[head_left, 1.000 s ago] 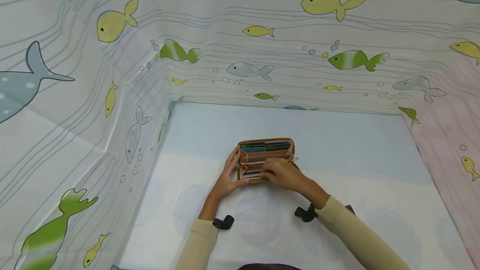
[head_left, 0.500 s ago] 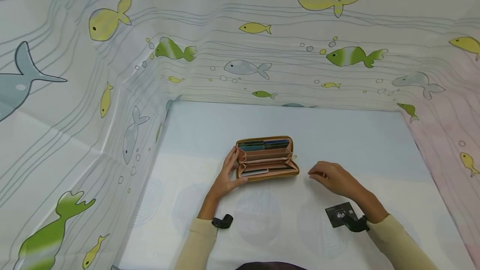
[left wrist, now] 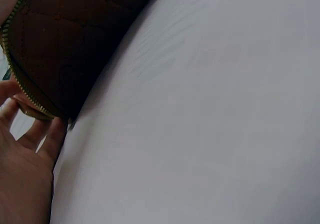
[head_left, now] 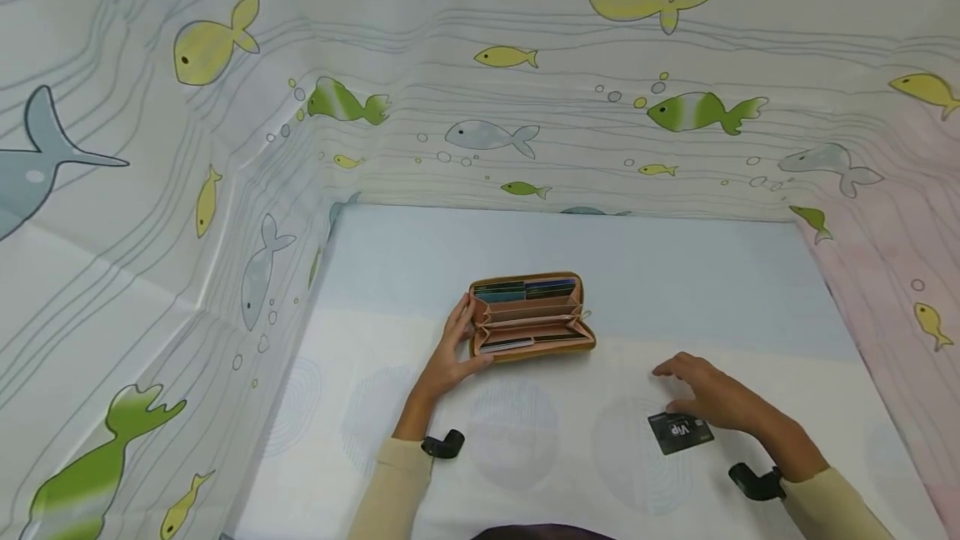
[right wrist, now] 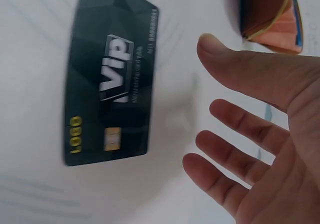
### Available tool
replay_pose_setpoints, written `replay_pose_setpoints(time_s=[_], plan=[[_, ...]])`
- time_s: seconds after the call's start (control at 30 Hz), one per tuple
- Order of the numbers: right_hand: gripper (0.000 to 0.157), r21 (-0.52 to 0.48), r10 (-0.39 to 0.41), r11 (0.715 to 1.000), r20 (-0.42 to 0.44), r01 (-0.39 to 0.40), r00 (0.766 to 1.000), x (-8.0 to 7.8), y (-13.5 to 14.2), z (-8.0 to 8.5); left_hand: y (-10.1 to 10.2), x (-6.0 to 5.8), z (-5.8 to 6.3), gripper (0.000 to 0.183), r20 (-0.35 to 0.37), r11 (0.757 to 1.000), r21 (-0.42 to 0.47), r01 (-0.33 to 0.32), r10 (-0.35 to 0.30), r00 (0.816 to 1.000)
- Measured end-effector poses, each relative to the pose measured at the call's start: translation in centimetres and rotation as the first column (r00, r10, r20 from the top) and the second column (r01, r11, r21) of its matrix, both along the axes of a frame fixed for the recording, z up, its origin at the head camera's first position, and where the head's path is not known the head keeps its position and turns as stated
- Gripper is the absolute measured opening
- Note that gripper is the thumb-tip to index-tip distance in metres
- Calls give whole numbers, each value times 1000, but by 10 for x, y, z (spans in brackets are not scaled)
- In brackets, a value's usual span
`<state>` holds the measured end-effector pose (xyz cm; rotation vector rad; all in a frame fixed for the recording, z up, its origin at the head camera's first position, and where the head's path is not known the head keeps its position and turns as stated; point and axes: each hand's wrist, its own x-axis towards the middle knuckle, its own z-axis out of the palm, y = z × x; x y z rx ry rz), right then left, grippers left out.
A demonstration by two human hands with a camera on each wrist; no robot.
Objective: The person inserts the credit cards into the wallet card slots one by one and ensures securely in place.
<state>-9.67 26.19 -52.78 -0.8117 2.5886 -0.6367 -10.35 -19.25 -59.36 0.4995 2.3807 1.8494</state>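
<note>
A brown zip-around wallet (head_left: 534, 312) lies unzipped on the table, its pink compartments facing up and cards in its slots. My left hand (head_left: 444, 363) holds the wallet's left end, thumb at the near edge and fingers along the side. In the left wrist view, the quilted outer face of the wallet (left wrist: 75, 29) and its gold zip show. A black card marked "Vip" (head_left: 681, 435) lies flat on the table to the wallet's right. Over the card's far edge hovers my right hand (head_left: 716, 397), fingers apart and holding nothing. The card's chip and lettering (right wrist: 117, 69) show in the right wrist view.
A pale cloth (head_left: 525, 415) with circle prints covers the table. Fish-printed sheets (head_left: 570, 98) rise at the back, left and right. A black wrist camera (head_left: 444, 444) sits on the left forearm, another camera (head_left: 756, 482) on the right.
My right hand has left the wallet's near pocket and moved right and nearer, to above the black card. The left hand still holds the wallet, which stays in place.
</note>
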Motion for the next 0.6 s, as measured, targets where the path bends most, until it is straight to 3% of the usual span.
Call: replay_pose_setpoints(time_s=[0.2,0.43,0.6], plan=[[63,44,40,998,-28,-39,999,18,16,-15,3,6,31,92,6,1000,10,29,-29,1000],[86,94,31,995,-73,-24,997,34,24,-27,2,7,32,92,14,1000,10,28,-28,999],[85,133,6,991,-51,1,999,37,24,-27,2,7,30,92,18,999,28,28,-28,999]])
